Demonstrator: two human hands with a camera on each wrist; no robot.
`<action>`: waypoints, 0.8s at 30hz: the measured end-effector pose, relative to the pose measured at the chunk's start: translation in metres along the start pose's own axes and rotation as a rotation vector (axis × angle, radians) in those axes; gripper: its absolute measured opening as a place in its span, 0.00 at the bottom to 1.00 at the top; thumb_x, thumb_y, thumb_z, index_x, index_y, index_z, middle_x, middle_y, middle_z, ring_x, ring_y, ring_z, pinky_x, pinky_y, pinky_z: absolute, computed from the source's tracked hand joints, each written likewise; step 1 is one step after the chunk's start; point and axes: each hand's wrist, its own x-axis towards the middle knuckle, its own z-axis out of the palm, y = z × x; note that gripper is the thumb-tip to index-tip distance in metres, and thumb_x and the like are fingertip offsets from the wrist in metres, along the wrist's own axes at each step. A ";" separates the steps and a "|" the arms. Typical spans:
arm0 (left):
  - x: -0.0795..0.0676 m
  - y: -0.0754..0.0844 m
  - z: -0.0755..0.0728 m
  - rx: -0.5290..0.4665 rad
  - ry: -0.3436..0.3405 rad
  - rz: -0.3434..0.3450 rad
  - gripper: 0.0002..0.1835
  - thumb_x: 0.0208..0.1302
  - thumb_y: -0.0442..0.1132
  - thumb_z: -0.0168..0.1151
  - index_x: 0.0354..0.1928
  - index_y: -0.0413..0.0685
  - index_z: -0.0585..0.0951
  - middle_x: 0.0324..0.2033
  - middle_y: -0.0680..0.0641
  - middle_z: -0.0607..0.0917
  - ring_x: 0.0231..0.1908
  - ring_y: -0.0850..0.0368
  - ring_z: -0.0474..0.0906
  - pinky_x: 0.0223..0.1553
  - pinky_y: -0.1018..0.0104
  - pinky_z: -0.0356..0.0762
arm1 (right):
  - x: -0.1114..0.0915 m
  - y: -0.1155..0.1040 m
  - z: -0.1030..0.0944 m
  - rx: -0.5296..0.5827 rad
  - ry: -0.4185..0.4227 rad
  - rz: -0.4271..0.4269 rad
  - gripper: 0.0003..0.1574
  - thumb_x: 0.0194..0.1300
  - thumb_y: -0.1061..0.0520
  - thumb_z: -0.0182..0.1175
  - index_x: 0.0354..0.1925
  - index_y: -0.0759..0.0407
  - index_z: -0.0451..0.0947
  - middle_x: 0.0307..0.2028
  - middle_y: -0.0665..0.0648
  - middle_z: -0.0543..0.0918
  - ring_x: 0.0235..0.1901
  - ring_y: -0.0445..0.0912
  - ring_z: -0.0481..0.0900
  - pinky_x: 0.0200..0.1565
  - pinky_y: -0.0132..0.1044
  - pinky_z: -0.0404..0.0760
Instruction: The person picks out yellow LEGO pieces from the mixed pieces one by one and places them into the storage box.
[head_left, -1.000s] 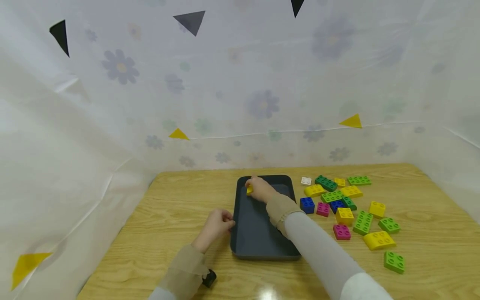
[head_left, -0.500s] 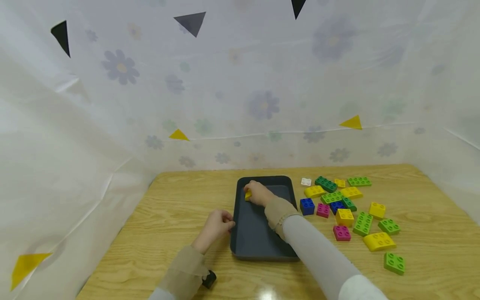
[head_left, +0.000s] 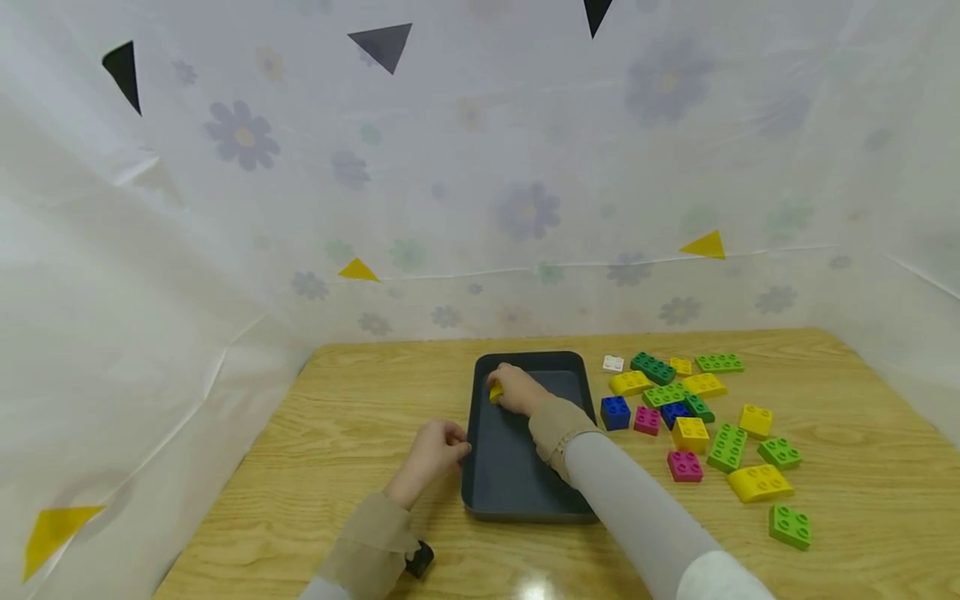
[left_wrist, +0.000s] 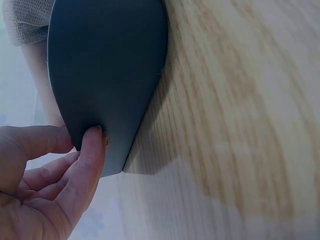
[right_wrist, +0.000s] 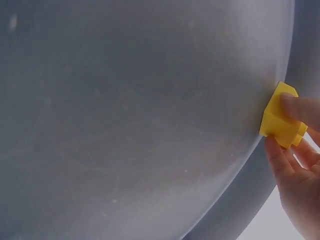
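Note:
A dark grey rectangular tray (head_left: 510, 479) lies on the wooden table. My right hand (head_left: 522, 390) is over its far left part, pinching a yellow toy brick (head_left: 496, 392). In the right wrist view the brick (right_wrist: 281, 117) sits between thumb and fingertips, right where the tray floor meets its wall, studs facing the hand. My left hand (head_left: 431, 454) is at the tray's left side. The left wrist view shows its thumb and fingers pinching the tray's rim, with one finger against the outer wall (left_wrist: 105, 65).
Right of the tray lie several loose toy bricks: blue (head_left: 615, 412), magenta (head_left: 685, 466), white (head_left: 612, 363), light green (head_left: 790, 527), dark green (head_left: 652, 367) and yellow (head_left: 759, 482). A small black object (head_left: 419, 559) is at my left wrist. A pale flowered curtain (head_left: 480, 208) stands behind the table.
My right hand has moved slightly nearer and left within the tray, carrying the yellow brick, then nearly stopped. The left hand stays at the rim.

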 end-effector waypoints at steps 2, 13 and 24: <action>0.000 0.000 0.000 -0.001 0.001 0.000 0.04 0.55 0.24 0.58 0.32 0.28 0.78 0.21 0.43 0.79 0.21 0.44 0.79 0.22 0.60 0.80 | -0.001 -0.001 -0.001 0.002 -0.007 0.002 0.18 0.56 0.68 0.60 0.48 0.64 0.77 0.42 0.60 0.75 0.42 0.51 0.75 0.46 0.40 0.77; 0.001 -0.001 0.000 0.001 0.002 0.008 0.03 0.55 0.25 0.58 0.31 0.28 0.78 0.20 0.44 0.79 0.21 0.44 0.79 0.21 0.60 0.80 | -0.008 -0.004 -0.016 0.029 0.003 0.028 0.27 0.57 0.63 0.62 0.56 0.58 0.71 0.54 0.62 0.70 0.49 0.53 0.70 0.44 0.42 0.75; 0.000 0.001 0.000 0.016 -0.005 -0.016 0.04 0.56 0.25 0.58 0.32 0.28 0.78 0.20 0.44 0.78 0.21 0.44 0.79 0.21 0.62 0.80 | -0.018 -0.001 -0.038 -0.125 0.045 -0.102 0.43 0.58 0.44 0.61 0.67 0.49 0.57 0.65 0.62 0.60 0.61 0.59 0.62 0.59 0.53 0.66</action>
